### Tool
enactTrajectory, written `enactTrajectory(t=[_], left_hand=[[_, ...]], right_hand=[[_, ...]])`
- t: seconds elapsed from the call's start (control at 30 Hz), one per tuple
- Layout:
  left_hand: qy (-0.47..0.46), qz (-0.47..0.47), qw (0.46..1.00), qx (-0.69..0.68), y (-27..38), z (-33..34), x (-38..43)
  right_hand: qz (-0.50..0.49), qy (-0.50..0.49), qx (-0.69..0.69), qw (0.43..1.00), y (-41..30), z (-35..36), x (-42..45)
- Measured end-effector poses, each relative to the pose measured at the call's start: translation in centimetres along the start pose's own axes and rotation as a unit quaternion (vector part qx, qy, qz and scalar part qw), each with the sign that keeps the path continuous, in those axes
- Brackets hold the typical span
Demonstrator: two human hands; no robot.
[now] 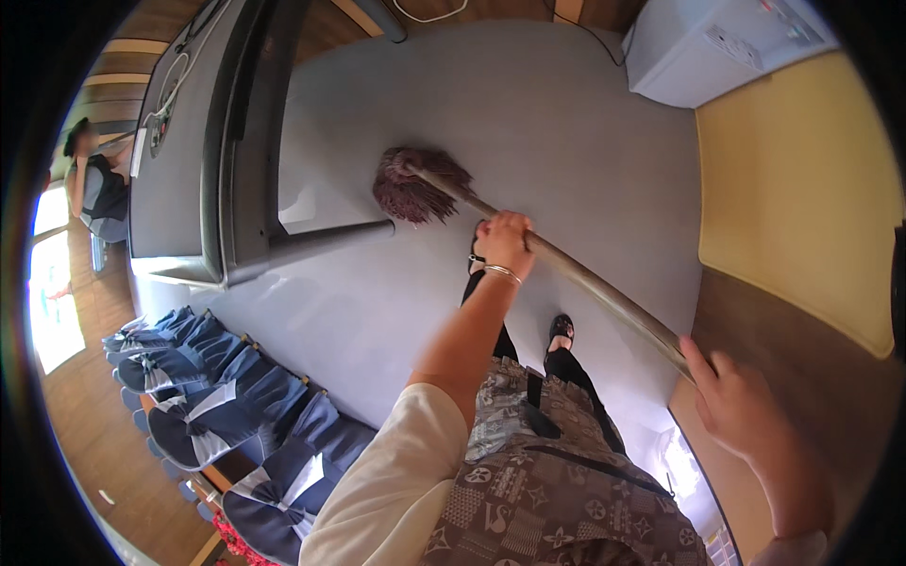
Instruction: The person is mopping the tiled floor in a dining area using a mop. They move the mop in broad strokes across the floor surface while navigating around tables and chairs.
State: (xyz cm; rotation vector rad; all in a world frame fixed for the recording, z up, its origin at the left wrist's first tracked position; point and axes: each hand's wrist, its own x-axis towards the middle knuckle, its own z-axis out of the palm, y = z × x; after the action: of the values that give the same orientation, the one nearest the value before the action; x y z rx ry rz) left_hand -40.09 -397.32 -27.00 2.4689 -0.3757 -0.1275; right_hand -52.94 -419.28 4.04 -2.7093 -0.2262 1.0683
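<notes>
A string mop (417,185) with a dark reddish-brown head rests on the smooth grey floor (580,156). Its wooden handle (609,286) runs diagonally from the head down to the right. My left hand (506,240), with bracelets at the wrist, is closed around the handle's lower part, not far from the mop head. Near the handle's upper end is my right hand (725,393), wrapped on the shaft with one finger stretched along it. Both of my feet in black shoes stand under the handle.
A dark table (173,212) with cables and a metal leg stands at left. Chairs with blue covers and bows (205,417) line the lower left. A white appliance (708,53) and a yellow mat (786,191) lie at right. Another person (99,180) sits beyond the table.
</notes>
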Motion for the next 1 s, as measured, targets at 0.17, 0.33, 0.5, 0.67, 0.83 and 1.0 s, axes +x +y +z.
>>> enactTrajectory(t=[0.17, 0.33, 0.5, 0.67, 0.83, 1.0], left_hand=[[0.062, -0.069, 0.994, 0.065, -11.8, -4.1, 5.4], [0.219, -0.167, 0.961, -0.025, -17.9, -7.3, 8.1], [0.240, -0.345, 0.699, -0.578, -25.2, -13.9, 16.9], [0.180, -0.325, 0.721, -0.584, -31.7, -15.8, 23.5], [0.093, -0.356, 0.727, -0.580, -32.6, -11.5, 20.7], [-0.021, -0.321, 0.816, -0.480, -31.0, -9.6, 16.3]], right_hand=[[-0.117, 0.046, 0.015, 0.992, -2.0, -1.4, 15.6], [-0.127, 0.060, 0.205, 0.969, -10.3, -1.1, 31.9], [-0.091, -0.011, 0.410, 0.907, -17.9, -7.5, 45.8], [-0.001, -0.086, 0.683, 0.726, -18.0, -11.3, 50.0], [0.068, -0.106, 0.718, 0.684, -13.5, -4.2, 43.0], [0.000, 0.073, 0.633, 0.770, -13.9, 1.3, 27.9]])
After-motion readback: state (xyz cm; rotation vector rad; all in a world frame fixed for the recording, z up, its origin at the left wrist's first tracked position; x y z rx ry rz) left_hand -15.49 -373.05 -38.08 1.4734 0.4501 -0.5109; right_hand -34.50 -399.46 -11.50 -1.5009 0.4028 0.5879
